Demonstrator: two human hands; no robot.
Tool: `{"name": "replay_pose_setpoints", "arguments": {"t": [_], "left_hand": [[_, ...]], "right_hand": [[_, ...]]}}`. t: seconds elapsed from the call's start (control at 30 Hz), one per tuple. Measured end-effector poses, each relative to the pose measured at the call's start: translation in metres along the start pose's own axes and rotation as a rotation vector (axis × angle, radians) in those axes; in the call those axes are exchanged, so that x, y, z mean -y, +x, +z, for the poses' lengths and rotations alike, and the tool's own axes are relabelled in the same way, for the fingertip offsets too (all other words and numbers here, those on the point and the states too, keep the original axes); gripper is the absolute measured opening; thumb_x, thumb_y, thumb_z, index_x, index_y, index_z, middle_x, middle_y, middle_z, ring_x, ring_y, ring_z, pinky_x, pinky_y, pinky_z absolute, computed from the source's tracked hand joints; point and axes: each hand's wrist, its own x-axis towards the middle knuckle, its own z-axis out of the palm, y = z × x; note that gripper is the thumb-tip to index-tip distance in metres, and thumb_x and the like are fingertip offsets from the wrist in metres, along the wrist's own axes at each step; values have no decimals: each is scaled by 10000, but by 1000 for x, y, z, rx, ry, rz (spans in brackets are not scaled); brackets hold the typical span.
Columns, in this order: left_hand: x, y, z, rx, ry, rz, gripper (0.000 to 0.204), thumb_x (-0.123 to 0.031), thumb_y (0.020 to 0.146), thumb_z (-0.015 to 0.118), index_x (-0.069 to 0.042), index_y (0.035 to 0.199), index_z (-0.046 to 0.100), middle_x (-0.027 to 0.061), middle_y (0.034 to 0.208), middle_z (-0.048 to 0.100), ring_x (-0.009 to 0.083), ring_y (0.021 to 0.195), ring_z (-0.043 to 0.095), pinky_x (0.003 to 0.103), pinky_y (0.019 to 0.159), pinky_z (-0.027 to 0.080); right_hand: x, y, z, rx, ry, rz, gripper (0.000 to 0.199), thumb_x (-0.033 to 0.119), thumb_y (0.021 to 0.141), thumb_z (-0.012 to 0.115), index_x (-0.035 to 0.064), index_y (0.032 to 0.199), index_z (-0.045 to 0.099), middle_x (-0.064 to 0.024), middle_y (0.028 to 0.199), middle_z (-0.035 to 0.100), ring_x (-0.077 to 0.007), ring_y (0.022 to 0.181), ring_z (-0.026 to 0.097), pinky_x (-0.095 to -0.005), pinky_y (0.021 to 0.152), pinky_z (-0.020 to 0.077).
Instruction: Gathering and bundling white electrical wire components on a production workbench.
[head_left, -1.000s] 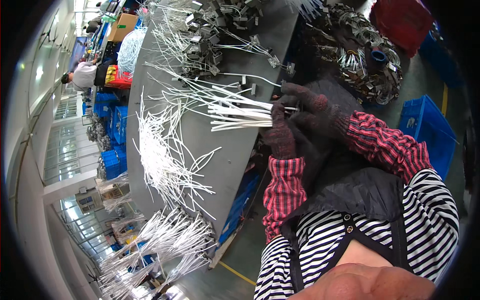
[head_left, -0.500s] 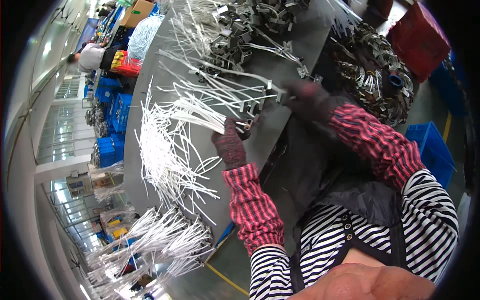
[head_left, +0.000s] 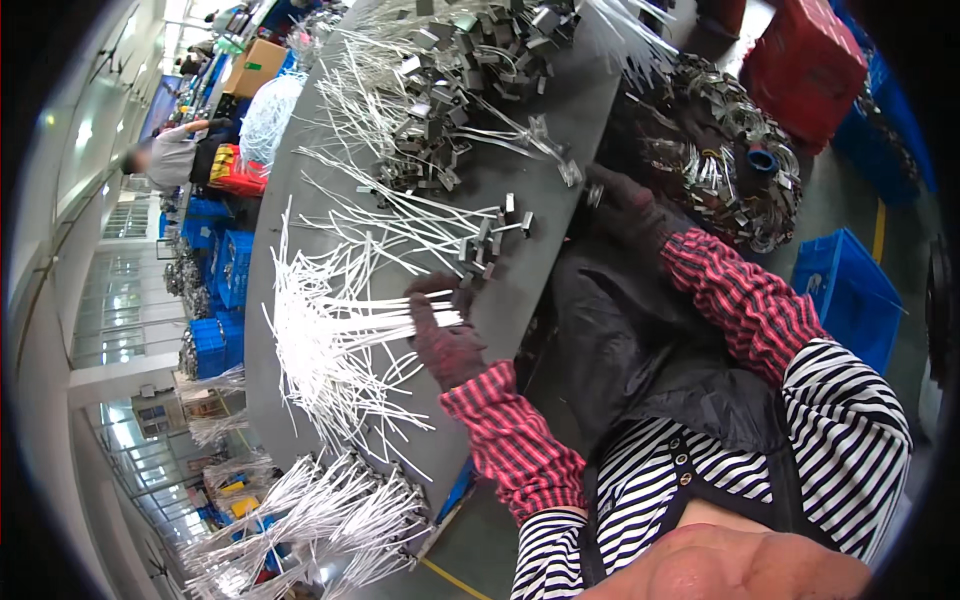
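My left hand (head_left: 446, 340), in a dark knit glove, is closed around the ends of a bundle of white cables (head_left: 385, 312) over the table. Their loose ends lie on a large spread pile of white cables (head_left: 320, 355). My right hand (head_left: 630, 208), gloved too, is at the table's near edge with its fingers curled. A small greyish piece shows at its fingertips, too small to make out. Between the hands and the far side lies a smaller group of white cables (head_left: 430, 215) with metal connectors (head_left: 490, 238) at their near ends.
A heap of cables with metal connectors (head_left: 470, 75) covers the back of the grey table (head_left: 545, 200). More bundled cables (head_left: 310, 520) lie at its left end. To the right are a coiled cable heap (head_left: 725, 150), a red sack (head_left: 805, 70) and a blue crate (head_left: 850, 295). Another person (head_left: 165, 158) stands far left.
My left hand has moved down and left with the bundle, toward the large pile. My right hand has drawn back slightly from the cables to the table edge.
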Motion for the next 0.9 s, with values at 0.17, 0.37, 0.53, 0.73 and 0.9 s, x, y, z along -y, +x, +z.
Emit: {"name": "replay_pose_setpoints", "arguments": {"t": [0.17, 0.37, 0.53, 0.73, 0.9], "left_hand": [[18, -13, 30, -57, -66, -81, 224, -207, 978, 584, -39, 1124, 574, 84, 965, 633, 209, 882, 634, 309, 724, 558], [60, -30, 32, -59, 81, -173, 289, -251, 961, 625, -24, 1137, 590, 86, 950, 653, 218, 824, 659, 322, 704, 562], [99, -40, 46, 73, 207, -236, 332, -297, 972, 605, -2, 1124, 605, 104, 953, 665, 228, 829, 682, 337, 687, 573], [106, -38, 67, 60, 76, -263, 329, -303, 976, 600, 9, 1078, 637, 112, 898, 680, 219, 739, 687, 331, 659, 577], [114, -24, 73, 228, 992, 93, 372, -345, 983, 580, -14, 1135, 659, 123, 930, 680, 171, 805, 629, 350, 759, 529]], "right_hand": [[29, 58, 36, 86, -182, 28, 391, 212, 787, 757, 45, 1127, 663, -157, 989, 683, -245, 884, 676, -369, 789, 536], [17, 34, 33, 29, -119, 68, 429, 199, 779, 764, 43, 1152, 619, -139, 967, 669, -239, 878, 655, -342, 759, 541], [11, 23, 18, 22, -319, -177, 544, 157, 789, 749, 60, 1291, 561, -174, 1146, 632, -249, 998, 641, -346, 786, 544], [14, 61, 30, 200, -21, 332, 475, 135, 806, 701, 110, 1268, 591, -170, 1201, 619, -294, 935, 672, -367, 805, 560], [30, 48, 7, 409, -500, 4, 350, 239, 808, 683, 158, 1145, 638, -146, 1127, 629, -355, 981, 656, -411, 766, 558]]}}
